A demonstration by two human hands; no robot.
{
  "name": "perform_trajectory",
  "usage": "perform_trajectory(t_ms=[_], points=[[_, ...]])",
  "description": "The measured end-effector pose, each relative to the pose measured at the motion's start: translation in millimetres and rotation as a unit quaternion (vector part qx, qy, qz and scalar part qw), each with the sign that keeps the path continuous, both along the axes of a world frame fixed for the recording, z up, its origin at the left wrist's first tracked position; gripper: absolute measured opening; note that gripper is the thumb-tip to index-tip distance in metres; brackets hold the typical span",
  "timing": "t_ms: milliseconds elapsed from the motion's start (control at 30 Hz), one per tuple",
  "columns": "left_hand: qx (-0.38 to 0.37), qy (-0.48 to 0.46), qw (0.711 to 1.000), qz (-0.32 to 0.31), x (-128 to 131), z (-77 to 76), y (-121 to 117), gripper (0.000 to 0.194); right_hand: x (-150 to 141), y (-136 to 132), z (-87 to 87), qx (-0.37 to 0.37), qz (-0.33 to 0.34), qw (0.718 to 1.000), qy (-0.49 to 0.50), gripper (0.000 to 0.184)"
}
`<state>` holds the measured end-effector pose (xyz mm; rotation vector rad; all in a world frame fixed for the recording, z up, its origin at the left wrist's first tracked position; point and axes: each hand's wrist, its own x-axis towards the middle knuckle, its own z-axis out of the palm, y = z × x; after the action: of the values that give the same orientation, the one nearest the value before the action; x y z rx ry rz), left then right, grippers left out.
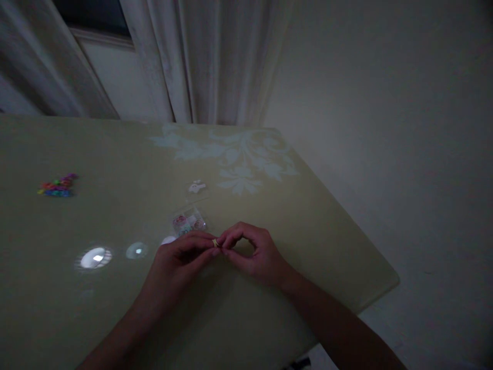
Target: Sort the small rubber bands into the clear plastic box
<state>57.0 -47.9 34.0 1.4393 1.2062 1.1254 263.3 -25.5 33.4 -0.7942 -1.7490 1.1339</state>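
A small pale yellow piece (215, 243) shows between my fingertips above the table; it is too small and dim to name. My left hand (179, 262) pinches it between thumb and fingers. My right hand (256, 252) meets it from the other side, thumb and forefinger curled together in a pinch, and what lies between these tips is hidden. Just behind my left fingers sits a clear compartment box (188, 220) with reddish and greenish bits inside, its near part covered by the hand.
A clear square with a white shape (197, 187) lies beyond the box. Far left is a pile of small multicoloured pieces (58, 186). The glossy table (115, 318) reflects lamps, and its right edge slants beside the wall (385, 128). Curtains (215, 67) hang behind.
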Motion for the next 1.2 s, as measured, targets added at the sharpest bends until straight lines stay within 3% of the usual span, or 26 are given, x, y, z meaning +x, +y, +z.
perform_trajectory(t_ms=[367,500,700,867,1200], points=[[0.044,0.010,0.998,0.048,0,-5.5,-2,0.006,1,-2,2.4,0.027,0.028,0.999,0.009,0.009],[0.004,-0.009,0.999,0.048,0,-5.9,-2,0.007,9,5,1.6,-0.016,-0.014,0.997,-0.072,0.012],[-0.050,-0.035,0.997,0.056,1,-4.6,-3,0.021,20,16,-2.7,0.028,0.011,0.951,-0.308,0.017],[-0.066,-0.044,0.996,0.041,2,-6.3,-4,0.022,18,14,-3.4,0.019,0.031,0.929,-0.370,0.007],[-0.031,-0.030,0.998,0.046,0,-4.8,-1,0.014,13,7,-3.1,0.109,0.062,0.866,-0.484,0.011]])
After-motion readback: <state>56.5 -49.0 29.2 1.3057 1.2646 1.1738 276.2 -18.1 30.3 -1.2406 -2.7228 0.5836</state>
